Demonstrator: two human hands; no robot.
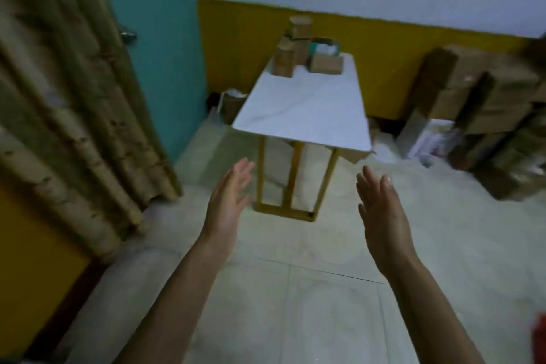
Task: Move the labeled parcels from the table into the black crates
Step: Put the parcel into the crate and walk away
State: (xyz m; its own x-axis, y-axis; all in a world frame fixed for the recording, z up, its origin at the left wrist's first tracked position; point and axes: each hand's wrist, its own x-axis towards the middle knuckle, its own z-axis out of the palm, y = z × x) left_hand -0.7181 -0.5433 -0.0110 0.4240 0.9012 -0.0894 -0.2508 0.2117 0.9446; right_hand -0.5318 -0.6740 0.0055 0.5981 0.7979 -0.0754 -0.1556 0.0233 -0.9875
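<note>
While reaching empty-handed from well short of the table (pixel 301 115), walk in close before grasping anything. Note the left hand (pixel 229 201) and right hand (pixel 384 216): both spread flat, fingers straight, palms turned toward each other, holding nothing, poised over pale floor tiles (pixel 295 298). Aim for the parcels (pixel 301 38), clustered at the far end of the table, several stacked upright, one lower box (pixel 326 63) lying flat just beside them. Take from the top of the pile first, judging by its height, to avoid toppling the rest. Clamp each box between both palms on opposite faces, or curl fingers under an edge. Expect plain brown cardboard: rigid, matte, square-cornered, probably light and easy to grip, though crushable if squeezed hard. Mind the table's surface, smooth white marble-look with faint grey veins, likely slick enough to let boxes slide; lift rather than drag. Cannot make out labels through the motion blur. Cannot see any black crates from this view, so locate them before carrying. Ignore the larger cartons (pixel 487 103) piled on the floor to the right, against the yellow wall (pixel 254 38).
</note>
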